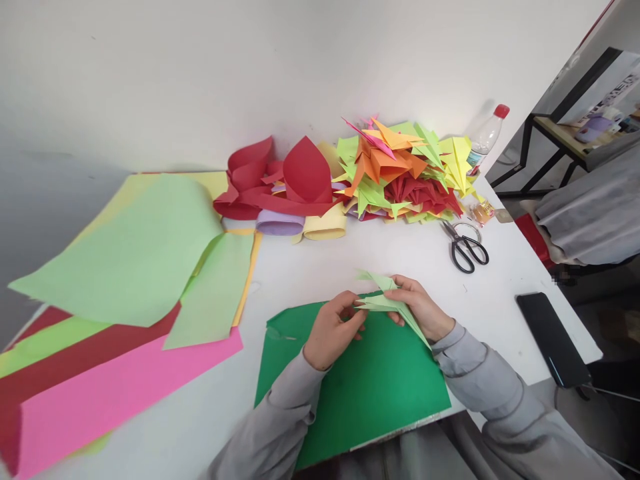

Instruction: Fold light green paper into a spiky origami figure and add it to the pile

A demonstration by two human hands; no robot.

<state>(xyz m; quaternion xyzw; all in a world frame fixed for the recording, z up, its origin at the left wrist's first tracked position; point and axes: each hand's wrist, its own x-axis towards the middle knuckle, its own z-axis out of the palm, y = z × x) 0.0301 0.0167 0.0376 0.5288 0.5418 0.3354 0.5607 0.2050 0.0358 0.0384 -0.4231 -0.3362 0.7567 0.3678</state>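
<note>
A pale green folded paper crane (395, 303) is held above the green board (373, 380) in front of me. My right hand (417, 308) is closed round its middle, with one long point of paper reaching down past the wrist. At its left tip, my left hand (336, 328) pinches a narrow paper point between thumb and fingers. Some of the left fingertips are hidden behind the hand.
Large coloured paper sheets (125, 260) cover the table's left side. Along the wall lie rolled paper strips (280, 220) and a heap of folded paper shapes (400, 167). Scissors (465, 250), a plastic bottle (487, 137) and a black phone (553, 339) are on the right.
</note>
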